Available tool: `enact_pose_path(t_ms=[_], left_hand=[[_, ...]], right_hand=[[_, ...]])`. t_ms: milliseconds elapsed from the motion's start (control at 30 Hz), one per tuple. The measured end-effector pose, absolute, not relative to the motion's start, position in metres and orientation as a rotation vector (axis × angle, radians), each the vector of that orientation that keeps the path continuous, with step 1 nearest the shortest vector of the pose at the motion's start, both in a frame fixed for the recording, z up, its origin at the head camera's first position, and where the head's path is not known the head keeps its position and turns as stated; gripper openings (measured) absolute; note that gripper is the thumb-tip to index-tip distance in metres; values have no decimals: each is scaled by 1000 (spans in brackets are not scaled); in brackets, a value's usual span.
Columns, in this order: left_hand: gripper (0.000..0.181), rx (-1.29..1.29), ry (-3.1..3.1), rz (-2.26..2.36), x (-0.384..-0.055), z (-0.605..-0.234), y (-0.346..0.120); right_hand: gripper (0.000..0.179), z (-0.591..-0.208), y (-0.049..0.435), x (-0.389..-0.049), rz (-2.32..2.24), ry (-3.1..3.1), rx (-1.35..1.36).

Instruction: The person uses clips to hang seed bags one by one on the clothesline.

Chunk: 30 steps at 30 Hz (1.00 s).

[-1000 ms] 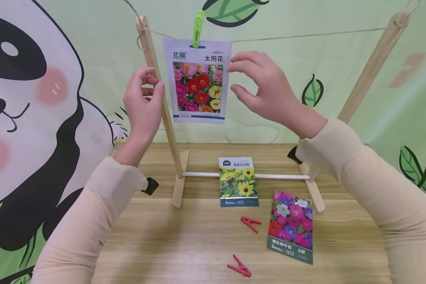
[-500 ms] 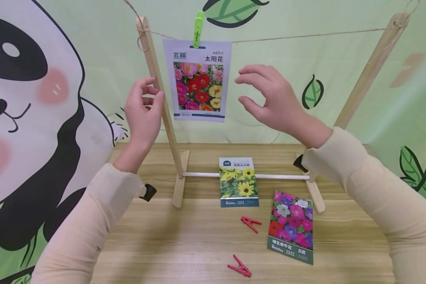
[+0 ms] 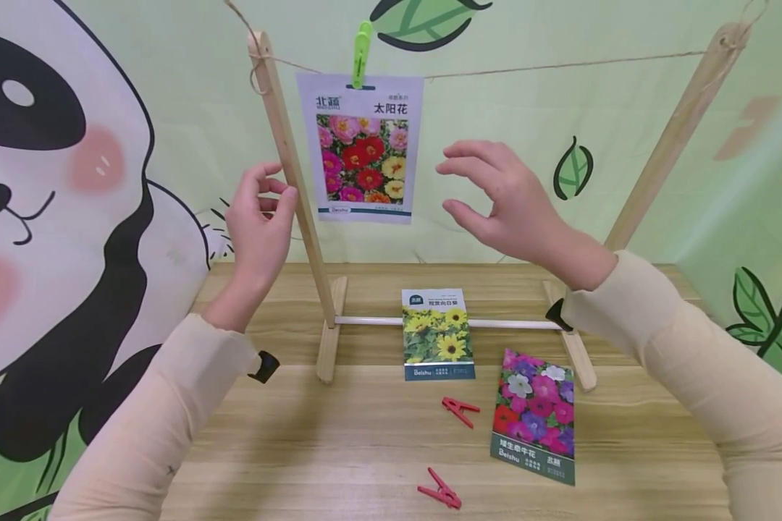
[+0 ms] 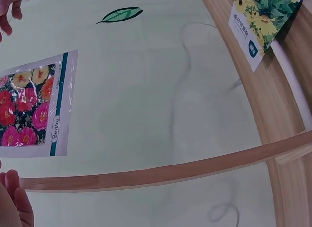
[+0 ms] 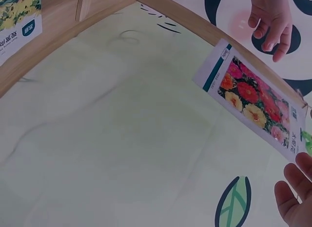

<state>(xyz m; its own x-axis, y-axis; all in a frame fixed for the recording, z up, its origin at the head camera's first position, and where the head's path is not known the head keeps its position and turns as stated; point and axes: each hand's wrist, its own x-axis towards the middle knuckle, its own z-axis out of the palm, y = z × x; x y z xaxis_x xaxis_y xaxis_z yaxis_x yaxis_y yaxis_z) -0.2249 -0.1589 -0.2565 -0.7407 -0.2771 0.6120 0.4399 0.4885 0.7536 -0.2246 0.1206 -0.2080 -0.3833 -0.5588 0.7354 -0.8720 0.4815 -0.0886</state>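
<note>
A white seed packet [image 3: 363,159] with red, pink and yellow flowers hangs from the twine [image 3: 560,66], held by a green clothespin [image 3: 361,54]. My left hand [image 3: 261,224] is beside the left wooden post, fingers loosely bent and holding nothing. To the right of the packet my right hand [image 3: 505,199] hovers with thumb and fingers apart, clear of the packet. In the right wrist view the hanging packet [image 5: 253,97] lies between both hands. On the table are a yellow-flower packet [image 3: 438,334], a petunia-like flower packet [image 3: 534,416] and two red clothespins [image 3: 459,411].
A wooden frame stands on the table [image 3: 365,449], with a left post [image 3: 293,166], a right post [image 3: 678,130] and a white crossbar [image 3: 371,320] low between them. Behind it hangs a green backdrop [image 3: 495,108] printed with a panda and leaves.
Both hands have come down, and the right hand has also drawn away from the packet to the right. The packet stays hanging; the things on the table have not moved.
</note>
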Motion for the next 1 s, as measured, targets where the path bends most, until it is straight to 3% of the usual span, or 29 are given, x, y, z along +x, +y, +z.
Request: enact_pose_path(t_ms=[1000], left_hand=[[31,-132,-2133,-1377,-209,-294,-165]], right_hand=[[36,-239,135,-217,603,-2157,1200]])
